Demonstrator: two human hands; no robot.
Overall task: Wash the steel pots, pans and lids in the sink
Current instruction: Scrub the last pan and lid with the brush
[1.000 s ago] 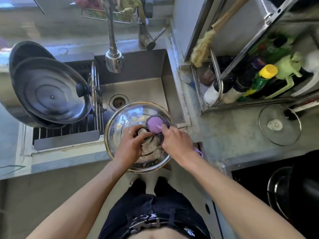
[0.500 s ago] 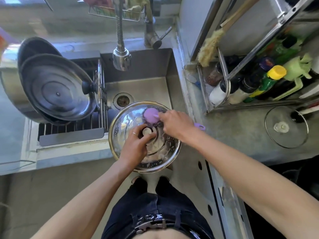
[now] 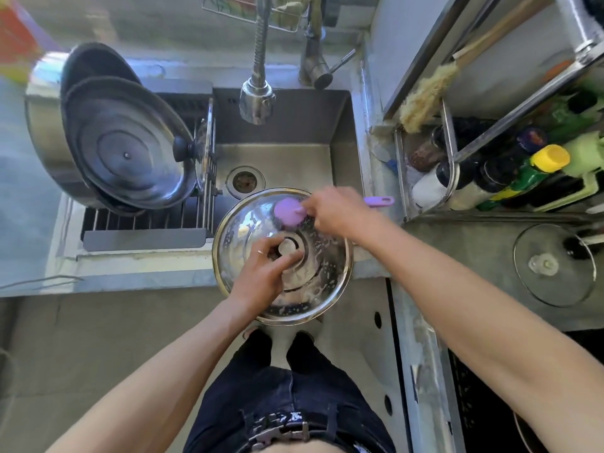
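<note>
A round steel lid (image 3: pixel 322 276), wet and soapy, is held over the front edge of the sink (image 3: pixel 294 158). My left hand (image 3: pixel 261 276) grips the knob at the lid's centre. My right hand (image 3: pixel 340 212) holds a purple dish brush (image 3: pixel 287 209) and presses its head on the lid's far rim; the purple handle end sticks out past my wrist to the right. On the drying rack (image 3: pixel 147 220) to the left lean a large steel pot (image 3: pixel 45 125) and a dark lid with a black knob (image 3: pixel 130 152).
A pull-down faucet head (image 3: pixel 256 99) hangs over the sink, with the drain (image 3: pixel 245 181) below it. A steel shelf with bottles (image 3: pixel 523 168) stands at the right. A glass lid (image 3: pixel 552 264) lies on the counter beside it.
My right hand moved the brush from beside the knob out to the lid's far rim. My left hand kept its grip on the knob. The camera view shifted slightly.
</note>
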